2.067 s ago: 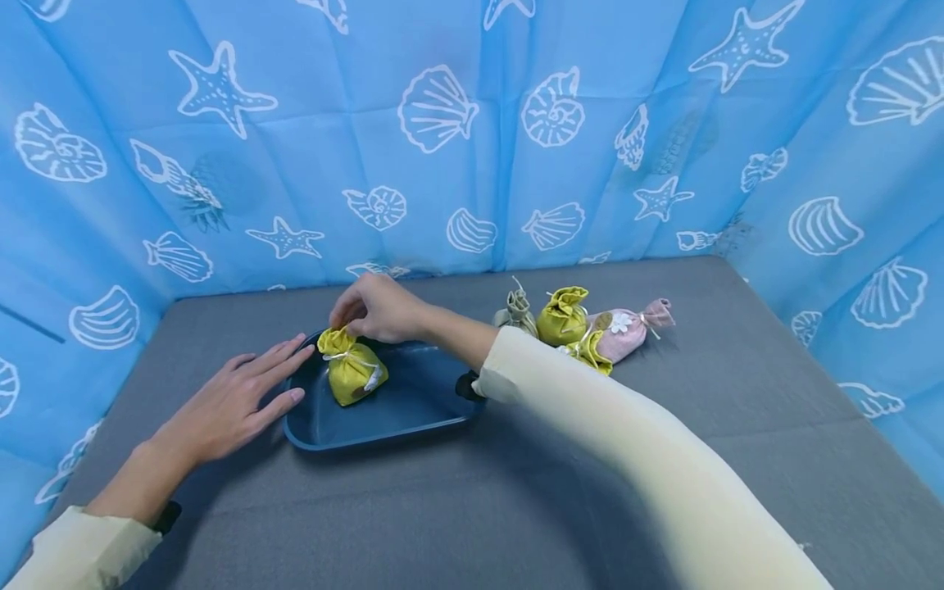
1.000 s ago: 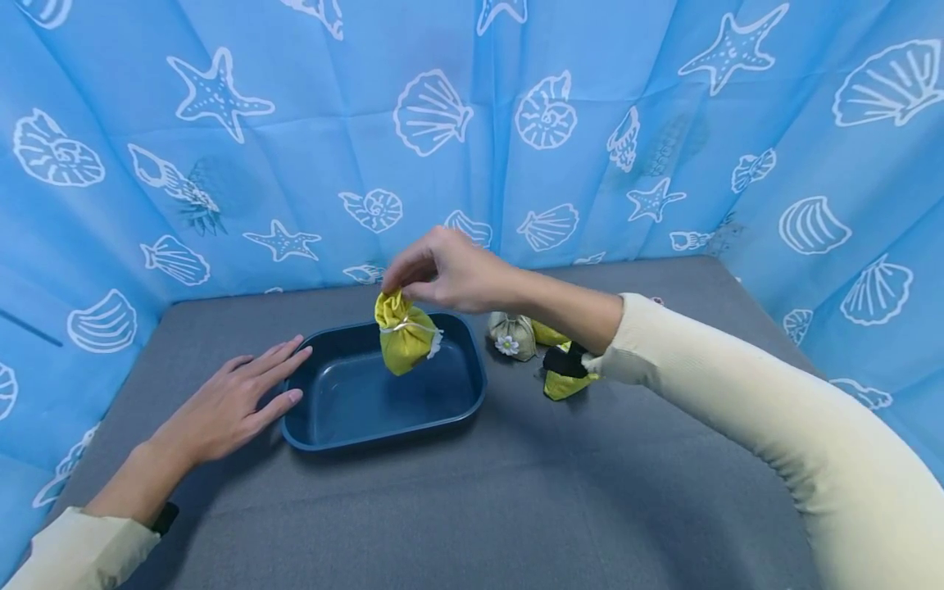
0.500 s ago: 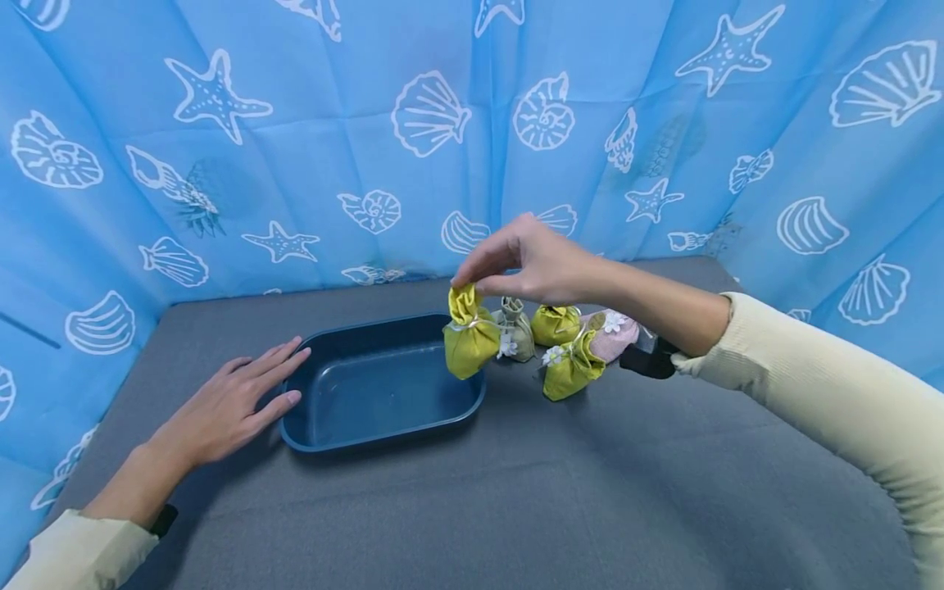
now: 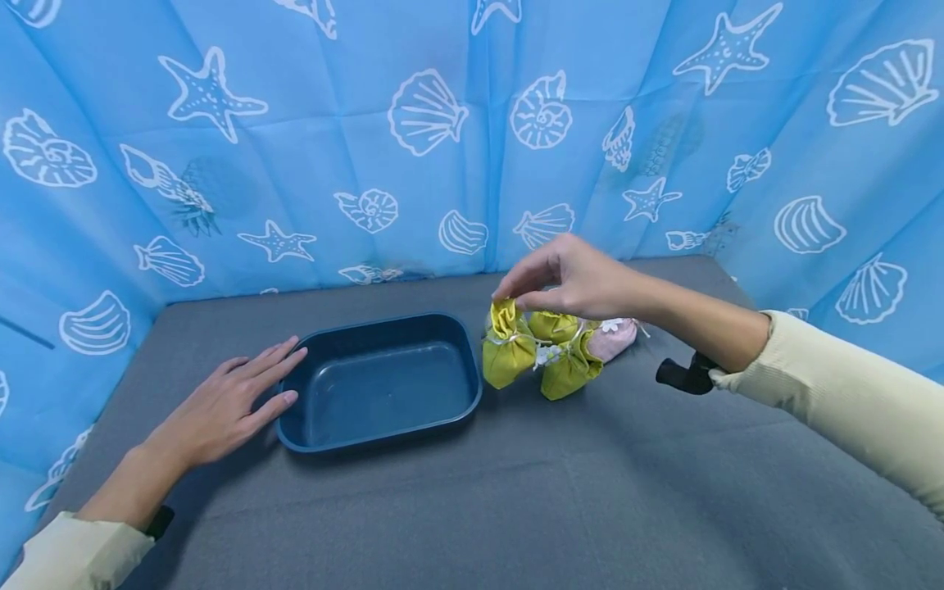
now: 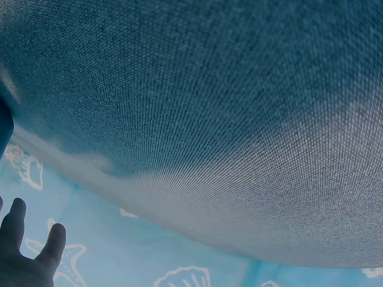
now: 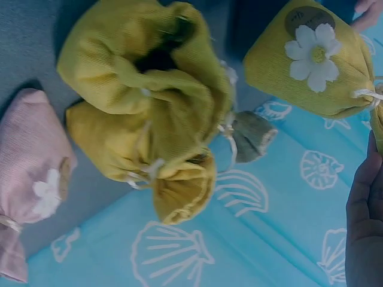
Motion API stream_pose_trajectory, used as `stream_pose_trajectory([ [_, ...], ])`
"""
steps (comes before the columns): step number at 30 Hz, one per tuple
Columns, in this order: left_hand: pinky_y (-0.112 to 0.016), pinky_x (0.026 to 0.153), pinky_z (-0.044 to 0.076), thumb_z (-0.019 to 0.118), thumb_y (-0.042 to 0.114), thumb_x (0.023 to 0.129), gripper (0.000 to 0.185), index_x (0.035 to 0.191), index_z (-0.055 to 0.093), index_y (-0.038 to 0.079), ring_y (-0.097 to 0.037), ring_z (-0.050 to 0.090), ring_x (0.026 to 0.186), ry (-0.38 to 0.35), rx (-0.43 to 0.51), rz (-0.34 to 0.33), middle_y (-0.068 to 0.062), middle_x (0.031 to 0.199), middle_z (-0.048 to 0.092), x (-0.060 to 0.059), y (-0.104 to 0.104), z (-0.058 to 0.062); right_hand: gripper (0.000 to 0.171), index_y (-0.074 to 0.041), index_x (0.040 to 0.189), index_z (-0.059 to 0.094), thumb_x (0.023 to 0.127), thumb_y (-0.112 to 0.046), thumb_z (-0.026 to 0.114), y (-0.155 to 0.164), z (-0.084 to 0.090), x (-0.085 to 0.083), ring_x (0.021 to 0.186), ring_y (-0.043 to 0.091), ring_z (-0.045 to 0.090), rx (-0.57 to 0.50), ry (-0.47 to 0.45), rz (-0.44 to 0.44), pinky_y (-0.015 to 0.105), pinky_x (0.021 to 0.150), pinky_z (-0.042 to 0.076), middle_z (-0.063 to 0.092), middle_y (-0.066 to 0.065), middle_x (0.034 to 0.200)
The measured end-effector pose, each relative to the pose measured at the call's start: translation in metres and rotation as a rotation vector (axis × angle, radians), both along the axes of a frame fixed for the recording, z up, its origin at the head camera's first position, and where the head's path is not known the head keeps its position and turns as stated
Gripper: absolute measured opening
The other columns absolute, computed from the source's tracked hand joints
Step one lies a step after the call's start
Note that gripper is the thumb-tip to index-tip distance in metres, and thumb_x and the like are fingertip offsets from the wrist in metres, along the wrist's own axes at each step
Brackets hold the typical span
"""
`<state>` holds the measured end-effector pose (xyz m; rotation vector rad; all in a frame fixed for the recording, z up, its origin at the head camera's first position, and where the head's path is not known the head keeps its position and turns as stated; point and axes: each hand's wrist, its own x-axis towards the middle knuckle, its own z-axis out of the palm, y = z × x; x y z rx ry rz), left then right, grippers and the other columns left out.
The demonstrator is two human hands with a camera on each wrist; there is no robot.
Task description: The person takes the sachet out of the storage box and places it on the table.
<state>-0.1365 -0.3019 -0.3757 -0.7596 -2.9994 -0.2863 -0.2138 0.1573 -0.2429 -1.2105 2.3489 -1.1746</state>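
A yellow drawstring pouch [image 4: 509,360] hangs just right of the dark blue tray, its gathered neck pinched by my right hand [image 4: 578,279]. Whether its base touches the table cannot be told. In the right wrist view a white flower and a round tag show on this yellow pouch [image 6: 269,72]. My left hand [image 4: 221,410] lies with straight fingers at the left rim of the blue tray [image 4: 391,401], which holds nothing. Close to the held pouch stand a front yellow pouch [image 4: 566,375] and a rear yellow pouch [image 4: 553,326].
A pink pouch [image 4: 618,338] lies right of the yellow ones. The grey-green pouch [image 6: 251,137] is mostly hidden behind others. A grey cloth [image 4: 472,508] covers the table. Behind it hangs a blue curtain [image 4: 310,147] with shell prints.
My right hand has lifted the yellow pouch out of the tray and carried it right, beside the other pouches. My left hand has stayed at the tray's left rim.
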Motion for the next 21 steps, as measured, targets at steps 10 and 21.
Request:
stream_pose_trajectory([
  [10,-0.070,0.105,0.028,0.053,0.039,0.103,0.063,0.157,0.032,0.016,-0.046,0.036,0.140,0.014,0.001,-0.013,-0.014,0.161,0.030,-0.001,-0.002,-0.002,0.023,0.001,0.112,0.072,0.090,0.005,0.067,0.008,-0.022,-0.002,0.104,0.020,0.070,0.024,-0.058,0.015,0.032,0.089,0.056,0.073,0.009,0.113],
  [21,-0.070,0.106,0.028,0.052,0.041,0.102,0.062,0.157,0.034,0.016,-0.044,0.035,0.141,0.005,-0.004,0.004,-0.013,0.161,0.030,0.000,0.001,0.000,0.025,0.002,0.115,0.071,0.090,0.001,0.071,0.013,-0.035,-0.004,0.101,0.024,0.071,0.035,-0.123,-0.022,0.031,0.087,0.057,0.070,0.017,0.116],
])
